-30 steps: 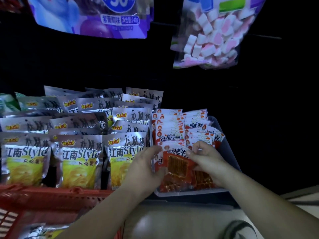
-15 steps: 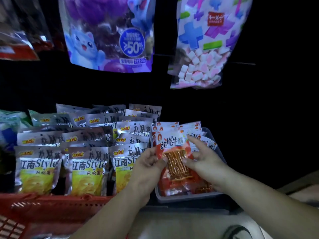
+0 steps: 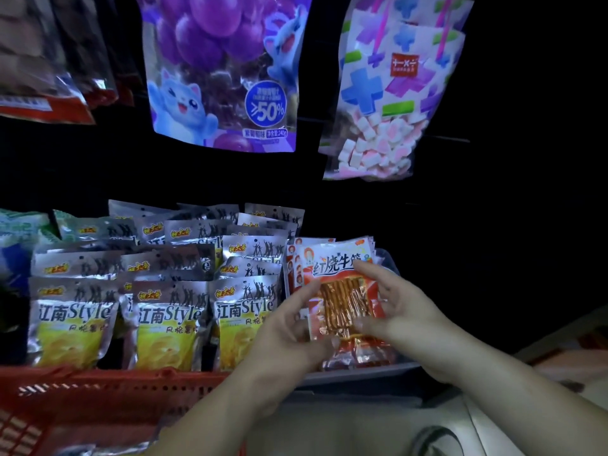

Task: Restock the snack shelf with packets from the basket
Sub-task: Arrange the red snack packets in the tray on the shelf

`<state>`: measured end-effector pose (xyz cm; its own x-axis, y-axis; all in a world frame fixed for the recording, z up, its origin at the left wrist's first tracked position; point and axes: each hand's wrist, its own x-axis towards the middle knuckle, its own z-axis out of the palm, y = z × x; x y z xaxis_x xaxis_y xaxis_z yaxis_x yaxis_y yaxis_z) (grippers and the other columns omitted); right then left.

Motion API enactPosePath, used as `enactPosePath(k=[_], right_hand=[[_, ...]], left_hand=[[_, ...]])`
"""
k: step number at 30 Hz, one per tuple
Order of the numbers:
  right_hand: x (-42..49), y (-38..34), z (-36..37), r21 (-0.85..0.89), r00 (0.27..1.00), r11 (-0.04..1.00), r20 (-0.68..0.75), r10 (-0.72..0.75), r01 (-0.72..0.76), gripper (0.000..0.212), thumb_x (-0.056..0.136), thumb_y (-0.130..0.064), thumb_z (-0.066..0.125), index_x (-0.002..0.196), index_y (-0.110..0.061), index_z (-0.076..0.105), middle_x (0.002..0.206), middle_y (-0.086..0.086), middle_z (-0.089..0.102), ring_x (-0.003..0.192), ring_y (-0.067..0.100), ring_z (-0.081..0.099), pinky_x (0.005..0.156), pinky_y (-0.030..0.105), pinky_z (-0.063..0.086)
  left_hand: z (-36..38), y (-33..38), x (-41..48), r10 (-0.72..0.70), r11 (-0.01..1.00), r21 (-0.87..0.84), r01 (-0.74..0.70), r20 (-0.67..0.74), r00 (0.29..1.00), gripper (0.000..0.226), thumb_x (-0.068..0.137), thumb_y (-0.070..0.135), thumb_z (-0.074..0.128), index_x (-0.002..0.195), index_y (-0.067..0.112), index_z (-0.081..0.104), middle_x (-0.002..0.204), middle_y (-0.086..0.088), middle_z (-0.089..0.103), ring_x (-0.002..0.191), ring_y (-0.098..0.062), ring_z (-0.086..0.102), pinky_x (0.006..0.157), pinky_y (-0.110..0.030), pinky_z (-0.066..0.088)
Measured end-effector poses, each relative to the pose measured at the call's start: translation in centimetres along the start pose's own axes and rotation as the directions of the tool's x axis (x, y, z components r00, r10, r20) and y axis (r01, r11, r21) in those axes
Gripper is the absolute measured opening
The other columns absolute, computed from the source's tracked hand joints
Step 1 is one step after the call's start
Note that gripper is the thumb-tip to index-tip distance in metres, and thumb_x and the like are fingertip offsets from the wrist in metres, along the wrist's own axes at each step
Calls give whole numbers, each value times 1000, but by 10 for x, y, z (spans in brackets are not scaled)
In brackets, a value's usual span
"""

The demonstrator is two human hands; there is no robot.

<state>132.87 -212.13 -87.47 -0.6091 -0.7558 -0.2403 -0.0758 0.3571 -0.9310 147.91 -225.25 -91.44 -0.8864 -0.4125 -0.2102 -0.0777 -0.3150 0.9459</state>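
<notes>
red packet [image 3: 342, 301]: between both hands, upright, long axis top to bottom, printed header up, face to camera | left hand [image 3: 292, 327]: grips its left edge | right hand [image 3: 398, 307]: pinches its right edge | grey tray [image 3: 362, 370]: just below and behind the hands, holds like packets | red basket [image 3: 98, 386]: lower left of left hand

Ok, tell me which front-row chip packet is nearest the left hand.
The rightmost chip packet, next to the red packet; the left hand covers its corner.
</notes>
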Motion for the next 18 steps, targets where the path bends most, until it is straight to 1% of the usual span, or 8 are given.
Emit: enactPosePath(k=[3, 5, 8, 11, 13, 15, 16, 18], right_hand=[[-2, -5, -8, -39, 987, 999, 160, 34, -28, 107, 83, 13, 76, 152, -56, 31, 147, -7, 50, 105, 31, 73, 81, 49, 62], [-1, -5, -10, -70, 982, 997, 183, 48, -36, 114, 82, 16, 74, 153, -59, 25, 144, -8, 52, 102, 34, 73, 75, 49, 62], [2, -7, -9, -170, 991, 986, 131, 25, -3, 108, 85, 15, 72, 150, -61, 30, 136, 2, 59, 93, 30, 75, 76, 55, 62], [0, -6, -8, -165, 990, 986, 134, 45, -22, 97, 88, 14, 69, 148, -55, 36, 120, 11, 67, 88, 17, 76, 65, 35, 61], [-1, -1, -11, -154, 987, 987, 144, 71, -48, 94, 87, 14, 71, 147, -53, 41, 110, 12, 74, 92, 22, 76, 74, 37, 63], [-1, 2, -13, -145, 982, 986, 157, 106, -83, 90, 86, 13, 71, 145, -51, 47, 114, 9, 75, 102, 26, 75, 88, 49, 62], [-1, 4, -13, -149, 982, 985, 154, 108, -85, 89, 87, 13, 71, 144, -51, 48, 122, 6, 73, 106, 26, 73, 88, 49, 62], [-1, 5, -14, -243, 999, 970, 39, 5, 5, 85, 90, 7, 70, 137, -60, 50, 145, -3, 55, 121, 20, 66, 88, 34, 62]], left_hand=[[-10, 3, 4, -15, 1000, 7, 14, 71, 997, 100, 78, -15, 78, 149, 43, 39, 125, 9, 72, 112, -21, 71, 82, -38, 59], [-11, 5, 6, -12, 1000, 8, 12, 48, 999, 100, 77, -14, 80, 149, 43, 41, 129, 12, 69, 113, -23, 71, 82, -41, 60], [-7, 10, 5, 30, 997, 68, -32, 22, 999, 88, 84, -4, 78, 148, 44, 41, 113, 21, 74, 102, -21, 75, 89, -41, 61], [-6, 10, 7, 48, 989, 142, -43, -36, 998, 77, 89, 1, 75, 143, 47, 45, 102, 13, 77, 92, -22, 76, 90, -46, 61], [-7, 6, 8, 54, 988, 148, -42, -74, 996, 77, 87, 1, 77, 141, 46, 48, 107, 8, 77, 92, -28, 75, 87, -51, 61], [-8, 4, 9, 69, 990, 132, -54, -112, 991, 75, 86, 1, 79, 140, 46, 51, 125, 11, 69, 96, -22, 75, 86, -45, 63], [-9, 2, 10, 71, 991, 119, -57, -123, 990, 74, 86, 2, 79, 139, 45, 52, 132, 13, 63, 98, -19, 74, 86, -40, 63], [-9, 0, 9, 76, 992, 108, -62, -130, 989, 71, 88, -1, 75, 138, 44, 51, 123, 14, 68, 95, -15, 75, 81, -32, 62]])
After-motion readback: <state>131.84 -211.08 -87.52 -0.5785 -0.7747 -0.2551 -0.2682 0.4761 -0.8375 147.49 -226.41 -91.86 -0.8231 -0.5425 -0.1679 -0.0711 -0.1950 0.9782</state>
